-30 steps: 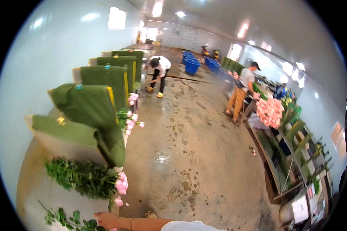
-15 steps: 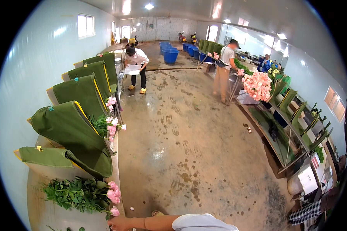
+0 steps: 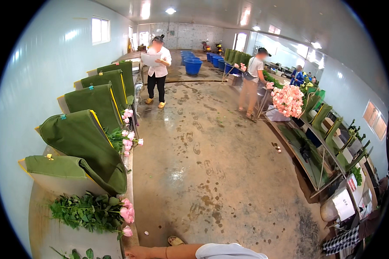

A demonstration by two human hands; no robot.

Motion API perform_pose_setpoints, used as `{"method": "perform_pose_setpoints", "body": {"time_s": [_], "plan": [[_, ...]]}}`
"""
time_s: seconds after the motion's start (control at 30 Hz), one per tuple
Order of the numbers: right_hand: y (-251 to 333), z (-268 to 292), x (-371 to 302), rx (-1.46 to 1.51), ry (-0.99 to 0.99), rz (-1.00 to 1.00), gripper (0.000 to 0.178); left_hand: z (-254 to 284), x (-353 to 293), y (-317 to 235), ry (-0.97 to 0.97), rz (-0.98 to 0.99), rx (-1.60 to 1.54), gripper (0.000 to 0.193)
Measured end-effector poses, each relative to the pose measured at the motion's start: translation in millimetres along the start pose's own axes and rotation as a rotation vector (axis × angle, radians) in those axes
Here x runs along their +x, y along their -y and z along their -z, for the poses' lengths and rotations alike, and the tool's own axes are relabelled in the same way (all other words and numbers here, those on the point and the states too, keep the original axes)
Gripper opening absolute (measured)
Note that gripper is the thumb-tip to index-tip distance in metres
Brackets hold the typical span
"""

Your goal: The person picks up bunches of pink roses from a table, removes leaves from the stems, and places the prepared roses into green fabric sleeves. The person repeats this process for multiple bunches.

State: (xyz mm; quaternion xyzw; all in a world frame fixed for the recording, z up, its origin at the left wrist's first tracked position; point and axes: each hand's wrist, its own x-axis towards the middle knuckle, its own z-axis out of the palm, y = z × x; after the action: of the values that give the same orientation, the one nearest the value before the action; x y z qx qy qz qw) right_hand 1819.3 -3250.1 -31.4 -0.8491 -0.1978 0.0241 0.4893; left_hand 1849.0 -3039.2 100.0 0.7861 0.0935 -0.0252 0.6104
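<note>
My right hand (image 3: 136, 252) reaches left along the lower edge, at the rim of the left worktable (image 3: 78, 235). Its fingers are cut off by the picture's edge, so whether they hold anything is hidden. Just beyond it lies a bunch of pink roses (image 3: 127, 214), blooms toward the aisle and leafy stems (image 3: 84, 211) across the tabletop. One rose bloom (image 3: 127, 231) sits lowest, nearest my hand. More green leaves (image 3: 89, 254) show at the bottom edge, left of my hand. My left hand is out of view.
Green cloth-covered dividers (image 3: 84, 144) line the left table, with more pink roses (image 3: 127, 140) between them. A person with papers (image 3: 157, 62) stands ahead; another (image 3: 251, 82) works at the right bench beside a large pink rose bunch (image 3: 287, 100). Blue tubs (image 3: 193, 67) stand farther back.
My right hand has shifted slightly down and right, further out of the picture. The person with the papers has straightened up and raised them. More leaves show at the lower left.
</note>
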Motion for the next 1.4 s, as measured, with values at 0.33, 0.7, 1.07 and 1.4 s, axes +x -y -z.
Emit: {"method": "perform_pose_setpoints", "body": {"time_s": [0.33,0.7,1.07,1.4], "plan": [[3,-5,11,-0.008,0.022,0.023,0.025,16,-1,-5,-0.021,0.051,-0.091,0.053],[19,5,30,0.266,0.264,0.070,0.024,205,-67,22,-0.490,0.163,-0.407,0.050],[211,-44,51,0.474,0.768,-0.279,0.034,389,-305,74,-0.947,0.023,-0.850,0.047],[264,-171,80,0.914,1.022,-0.460,0.036,268,-215,11,-0.860,0.000,-1.305,0.043]]}}
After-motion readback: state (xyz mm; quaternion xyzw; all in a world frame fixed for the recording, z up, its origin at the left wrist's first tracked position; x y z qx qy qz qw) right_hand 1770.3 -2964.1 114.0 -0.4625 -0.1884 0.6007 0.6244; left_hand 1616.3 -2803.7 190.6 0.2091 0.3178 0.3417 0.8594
